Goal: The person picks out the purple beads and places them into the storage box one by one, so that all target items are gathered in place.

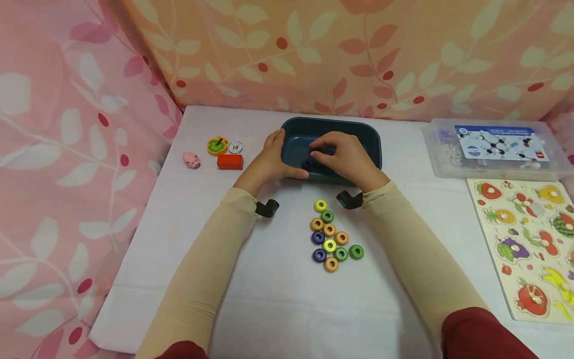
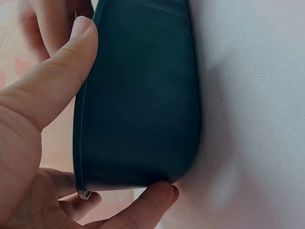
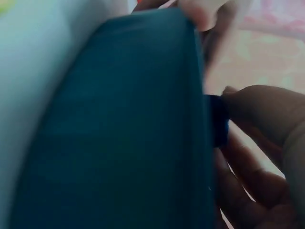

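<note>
My left hand (image 1: 269, 162) grips the left end of a dark teal plastic tub (image 1: 369, 134), its thumb along the front rim and its fingers around the end wall. In the left wrist view the tub's wall (image 2: 138, 95) stands on the white cloth. Over the tub's inside, my right hand (image 1: 347, 154) pinches a dark blue ring (image 3: 219, 119) between thumb and fingers. Another dark blue ring (image 1: 307, 163) lies in the tub, beside the right fingertips. Part of the tub floor is hidden behind the right hand.
Several yellow, green, orange and dark blue rings (image 1: 329, 230) lie loose before the tub. At left are a pink pig (image 1: 192, 160), a red block (image 1: 230, 162), a tree piece (image 1: 217, 145) and a "10" token (image 1: 235, 147). A clear box (image 1: 441, 154) and fruit puzzle board (image 1: 489, 224) stand right.
</note>
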A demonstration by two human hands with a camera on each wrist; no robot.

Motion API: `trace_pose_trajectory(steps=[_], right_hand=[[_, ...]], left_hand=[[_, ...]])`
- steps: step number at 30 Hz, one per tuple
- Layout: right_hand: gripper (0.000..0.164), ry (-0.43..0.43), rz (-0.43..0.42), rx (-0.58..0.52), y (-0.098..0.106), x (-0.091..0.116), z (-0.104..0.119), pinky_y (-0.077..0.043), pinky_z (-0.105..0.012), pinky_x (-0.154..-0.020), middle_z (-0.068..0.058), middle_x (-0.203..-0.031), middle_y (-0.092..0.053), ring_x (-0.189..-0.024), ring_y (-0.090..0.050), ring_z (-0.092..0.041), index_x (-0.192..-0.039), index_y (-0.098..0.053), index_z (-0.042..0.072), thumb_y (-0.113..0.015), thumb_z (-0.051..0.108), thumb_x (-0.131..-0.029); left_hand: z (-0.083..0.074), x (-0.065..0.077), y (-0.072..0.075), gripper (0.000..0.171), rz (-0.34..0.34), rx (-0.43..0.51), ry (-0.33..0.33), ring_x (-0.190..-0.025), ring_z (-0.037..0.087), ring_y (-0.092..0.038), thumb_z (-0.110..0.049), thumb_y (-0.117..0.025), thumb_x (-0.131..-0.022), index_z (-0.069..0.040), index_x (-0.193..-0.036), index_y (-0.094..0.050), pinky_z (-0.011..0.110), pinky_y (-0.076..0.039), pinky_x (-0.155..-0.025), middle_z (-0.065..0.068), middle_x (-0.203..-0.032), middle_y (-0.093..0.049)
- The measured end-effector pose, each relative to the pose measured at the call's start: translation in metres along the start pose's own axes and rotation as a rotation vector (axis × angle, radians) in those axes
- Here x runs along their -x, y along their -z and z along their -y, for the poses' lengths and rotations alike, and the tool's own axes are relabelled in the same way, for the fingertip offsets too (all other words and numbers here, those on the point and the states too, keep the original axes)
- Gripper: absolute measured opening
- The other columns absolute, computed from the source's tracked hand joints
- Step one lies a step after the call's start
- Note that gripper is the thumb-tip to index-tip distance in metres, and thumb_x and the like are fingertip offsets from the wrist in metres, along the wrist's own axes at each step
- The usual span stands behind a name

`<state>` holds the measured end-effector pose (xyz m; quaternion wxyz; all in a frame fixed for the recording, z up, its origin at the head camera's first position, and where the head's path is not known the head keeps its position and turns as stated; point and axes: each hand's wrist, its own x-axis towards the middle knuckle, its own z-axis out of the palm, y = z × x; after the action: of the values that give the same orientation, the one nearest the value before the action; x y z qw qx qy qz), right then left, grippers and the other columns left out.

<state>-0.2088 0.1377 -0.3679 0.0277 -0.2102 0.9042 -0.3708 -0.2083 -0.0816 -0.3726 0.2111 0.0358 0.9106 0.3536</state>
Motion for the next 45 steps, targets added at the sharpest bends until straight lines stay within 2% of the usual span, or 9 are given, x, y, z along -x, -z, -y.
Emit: trace_pose_trajectory(steps=[8, 12, 15, 24, 30, 34, 39, 42, 45], right_hand=[[0.03, -0.051, 0.126, 0.062, -0.015, -0.04, -0.004, -0.05, -0.04, -0.103, -0.004, -0.121, -0.07, -0.115, -0.062, -0.018, -0.122, -0.073, 0.012, -0.07, 0.026, -0.095], [0.031, -0.046, 0.166, 0.071, -0.021, -0.048, -0.007, -0.05, -0.039, -0.103, -0.006, -0.122, -0.07, -0.114, -0.063, -0.018, -0.123, -0.072, 0.012, -0.07, 0.027, -0.095], [0.032, -0.055, 0.162, 0.067, -0.02, -0.045, -0.009, -0.051, -0.039, -0.101, -0.003, -0.123, -0.07, -0.112, -0.062, -0.017, -0.123, -0.072, 0.015, -0.069, 0.031, -0.095], [0.032, -0.073, 0.072, 0.014, 0.014, 0.004, 0.005, -0.05, -0.043, -0.102, 0.0, -0.119, -0.07, -0.114, -0.061, -0.021, -0.12, -0.074, 0.018, -0.071, 0.036, -0.094], [0.022, 0.064, 0.039, 0.012, 0.019, 0.05, 0.015, -0.054, -0.045, -0.095, 0.002, -0.112, -0.073, -0.109, -0.065, -0.017, -0.11, -0.076, 0.017, -0.076, 0.026, -0.09], [0.017, 0.132, 0.139, 0.009, 0.009, 0.081, 0.021, -0.056, -0.043, -0.092, 0.006, -0.109, -0.073, -0.105, -0.065, -0.013, -0.106, -0.077, 0.018, -0.077, 0.02, -0.089], [0.01, 0.142, 0.325, 0.054, -0.013, 0.11, 0.023, -0.053, -0.039, -0.098, 0.014, -0.105, -0.07, -0.107, -0.062, -0.009, -0.098, -0.078, 0.022, -0.078, 0.023, -0.088], [0.007, 0.148, 0.368, 0.107, -0.024, 0.12, 0.021, -0.051, -0.036, -0.099, 0.015, -0.105, -0.067, -0.108, -0.058, -0.009, -0.094, -0.079, 0.024, -0.079, 0.026, -0.087], [0.006, 0.179, 0.355, 0.148, -0.034, 0.126, 0.018, -0.05, -0.036, -0.098, 0.013, -0.103, -0.066, -0.106, -0.058, -0.011, -0.092, -0.079, 0.023, -0.08, 0.024, -0.086]], left_hand=[[-0.001, 0.0, -0.001, 0.134, 0.003, -0.009, 0.004, -0.154, 0.026, -0.019, -0.055, -0.087, -0.07, -0.024, -0.162, 0.005, 0.047, -0.027, -0.123, -0.003, -0.17, 0.004], [-0.001, 0.0, -0.001, 0.134, -0.007, -0.01, 0.002, -0.154, 0.026, -0.019, -0.055, -0.088, -0.069, -0.024, -0.163, 0.004, 0.047, -0.027, -0.123, -0.003, -0.17, 0.003], [0.0, 0.0, -0.001, 0.135, -0.008, -0.012, 0.002, -0.154, 0.026, -0.019, -0.056, -0.088, -0.069, -0.024, -0.163, 0.004, 0.047, -0.027, -0.123, -0.003, -0.17, 0.004], [0.0, 0.002, -0.001, 0.135, -0.01, -0.013, 0.009, -0.154, 0.027, -0.02, -0.058, -0.087, -0.068, -0.026, -0.162, 0.005, 0.049, -0.027, -0.122, -0.006, -0.17, 0.006], [-0.001, 0.003, -0.001, 0.134, -0.02, 0.002, 0.006, -0.154, 0.028, -0.02, -0.054, -0.088, -0.069, -0.026, -0.163, 0.003, 0.05, -0.025, -0.123, -0.006, -0.17, 0.005], [-0.001, 0.002, -0.001, 0.135, -0.021, 0.01, 0.007, -0.154, 0.027, -0.019, -0.053, -0.089, -0.068, -0.027, -0.162, 0.004, 0.05, -0.026, -0.123, -0.007, -0.17, 0.005], [0.001, 0.002, -0.001, 0.136, -0.02, 0.01, -0.001, -0.154, 0.027, -0.019, -0.056, -0.089, -0.067, -0.027, -0.162, 0.004, 0.049, -0.026, -0.123, -0.006, -0.17, 0.005], [0.0, 0.001, -0.001, 0.136, -0.018, 0.002, 0.005, -0.154, 0.026, -0.019, -0.057, -0.088, -0.066, -0.028, -0.162, 0.004, 0.049, -0.026, -0.123, -0.007, -0.17, 0.005], [-0.001, 0.001, -0.002, 0.136, -0.019, -0.002, 0.01, -0.154, 0.026, -0.019, -0.056, -0.089, -0.067, -0.028, -0.162, 0.004, 0.049, -0.027, -0.122, -0.007, -0.17, 0.006]])
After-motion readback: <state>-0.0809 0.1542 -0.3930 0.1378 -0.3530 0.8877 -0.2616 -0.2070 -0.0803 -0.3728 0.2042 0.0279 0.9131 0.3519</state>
